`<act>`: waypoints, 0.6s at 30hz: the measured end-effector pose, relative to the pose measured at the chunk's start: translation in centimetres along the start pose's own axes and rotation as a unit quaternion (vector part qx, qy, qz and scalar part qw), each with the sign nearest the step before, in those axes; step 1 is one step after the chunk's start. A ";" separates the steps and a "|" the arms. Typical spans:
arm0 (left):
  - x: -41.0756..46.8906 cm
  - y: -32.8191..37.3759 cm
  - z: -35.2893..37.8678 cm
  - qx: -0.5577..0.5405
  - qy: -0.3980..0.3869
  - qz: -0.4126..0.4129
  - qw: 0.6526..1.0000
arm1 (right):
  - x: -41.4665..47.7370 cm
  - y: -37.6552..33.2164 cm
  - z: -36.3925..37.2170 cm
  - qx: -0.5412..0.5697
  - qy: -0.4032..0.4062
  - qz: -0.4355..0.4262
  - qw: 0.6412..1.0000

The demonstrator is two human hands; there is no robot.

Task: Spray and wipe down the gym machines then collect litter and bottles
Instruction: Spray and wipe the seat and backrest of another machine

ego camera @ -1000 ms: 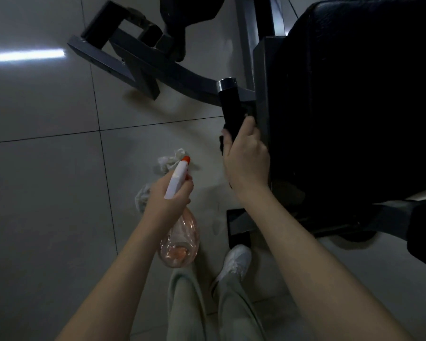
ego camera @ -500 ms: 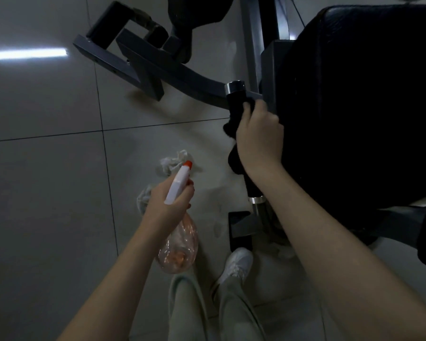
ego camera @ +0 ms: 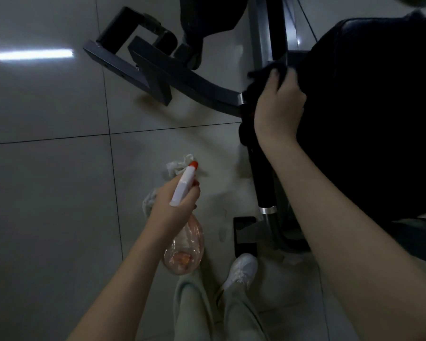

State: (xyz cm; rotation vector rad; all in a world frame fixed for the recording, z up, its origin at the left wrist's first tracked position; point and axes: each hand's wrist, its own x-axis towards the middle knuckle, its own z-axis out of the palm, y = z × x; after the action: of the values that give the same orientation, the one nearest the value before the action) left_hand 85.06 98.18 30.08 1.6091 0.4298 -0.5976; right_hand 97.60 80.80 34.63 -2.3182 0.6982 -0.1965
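1. Shoe (ego camera: 241, 271), white, with pale trouser legs, is seen nearest on the tiled floor (ego camera: 47, 205). A black base plate (ego camera: 245, 232) lies just beyond the toe and is judged a trip hazard.

2. Spray bottle (ego camera: 185, 242), clear pinkish plastic, is held near centre by the left grip (ego camera: 172, 205), which is curled round the neck under the white trigger head. Little liquid is seen, so it is judged light, thin-walled and easily dented. It is best taken at the neck.

3. Crumpled paper (ego camera: 180, 166), white litter, lies on the floor just beyond the nozzle. It is judged weightless, soft and easily pinched up. A second piece is partly hidden behind the left grip.

4. Handle bar (ego camera: 263, 183), black sleeve with a chrome collar, rises right of centre. It is judged rigid and fixed.

5. Cloth (ego camera: 261, 70), dark and limp, is bunched against the top of the bar and clutched in the right grip (ego camera: 278, 112), fingers curled over it. Its edges are lost against the black seat pad (ego camera: 367, 119) on the right.

6. Machine frame (ego camera: 162, 70), grey steel, extends far left across the floor.
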 end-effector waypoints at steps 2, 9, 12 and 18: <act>0.2 -0.1 0.0 0.003 0.004 -0.010 1.000 | 0.3 -0.8 1.1 -0.063 -0.075 -0.075 0.992; 0.5 0.5 0.3 0.014 0.001 -0.008 1.000 | 3.6 -2.5 1.3 -0.260 -0.294 -0.130 0.911; 0.4 1.3 0.5 0.015 -0.004 -0.002 1.000 | 5.2 -3.3 0.8 -0.208 -0.394 -0.041 0.894; 0.2 2.5 0.8 0.008 -0.007 0.017 1.000 | 3.5 -1.7 -0.2 -0.054 -0.366 -0.001 0.929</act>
State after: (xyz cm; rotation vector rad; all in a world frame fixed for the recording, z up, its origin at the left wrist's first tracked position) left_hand 86.57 97.06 31.87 1.6232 0.3889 -0.5874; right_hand 101.26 79.85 35.70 -2.2478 0.3224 0.6949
